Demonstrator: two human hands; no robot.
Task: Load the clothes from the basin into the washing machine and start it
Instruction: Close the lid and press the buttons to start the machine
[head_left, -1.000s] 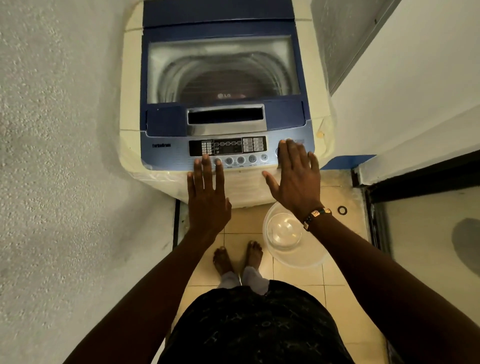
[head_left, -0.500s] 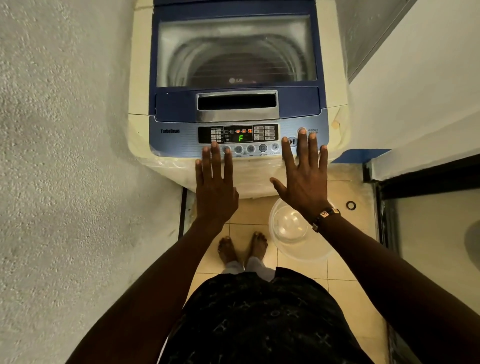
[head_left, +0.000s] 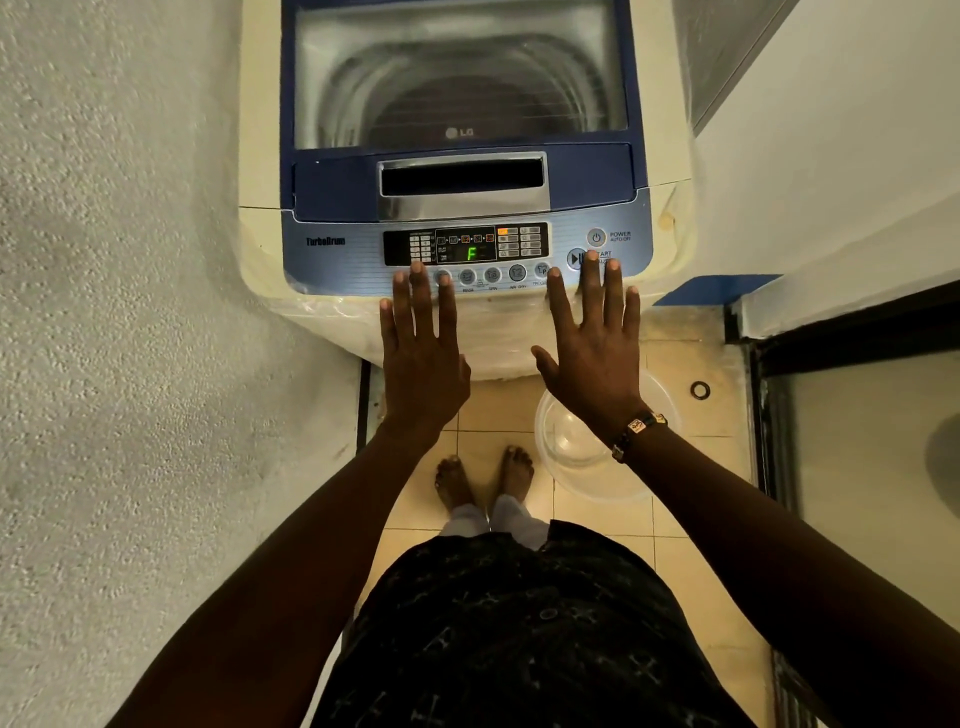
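Observation:
A top-loading washing machine with a blue top stands in front of me, its glass lid closed. Its control panel is lit and shows a green "F". My left hand is flat and open, fingertips over the row of round buttons at the panel's left. My right hand is also spread open, its middle fingertip at the start/pause button; the power button sits just above. A clear plastic basin lies on the floor under my right wrist and looks empty.
A rough grey wall runs along the left. On the right are a white wall and a dark-framed glass door. Beige floor tiles lie below, with my bare feet near the basin and a small black ring.
The panel display went from dark to lit, showing "F". My right hand slid from the power button area down to the start/pause button; the view moved closer to the machine.

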